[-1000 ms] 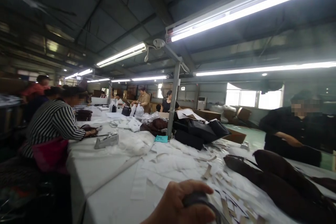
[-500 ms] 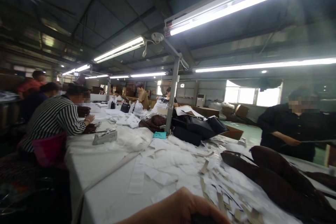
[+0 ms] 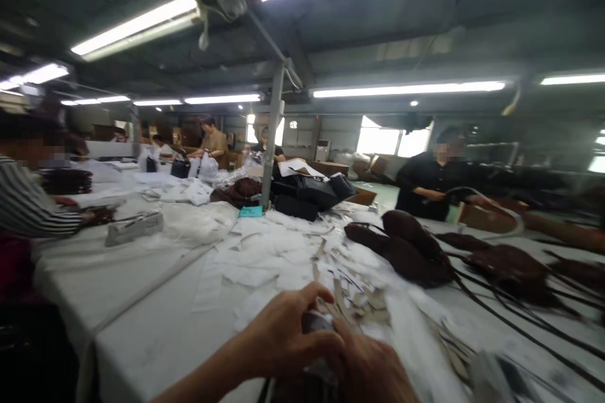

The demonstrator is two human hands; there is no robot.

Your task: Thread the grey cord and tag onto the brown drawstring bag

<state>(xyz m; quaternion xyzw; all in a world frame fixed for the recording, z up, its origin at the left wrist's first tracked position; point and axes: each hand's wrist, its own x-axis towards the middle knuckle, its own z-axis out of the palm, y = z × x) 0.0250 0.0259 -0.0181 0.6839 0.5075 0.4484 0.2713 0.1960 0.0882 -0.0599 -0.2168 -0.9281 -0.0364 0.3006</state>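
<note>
Worktable (image 3: 146, 308) white-covered | left fingers (image 3: 317, 291) curled round grey object (image 3: 316, 322) | right fingers (image 3: 348, 332) alongside, grip unclear

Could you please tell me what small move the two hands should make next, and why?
Probably the right hand should steady the small grey object: the left hand curls around it, and the right hand is close beside, so little travel seems needed. I cannot tell exactly what the object is.
</note>
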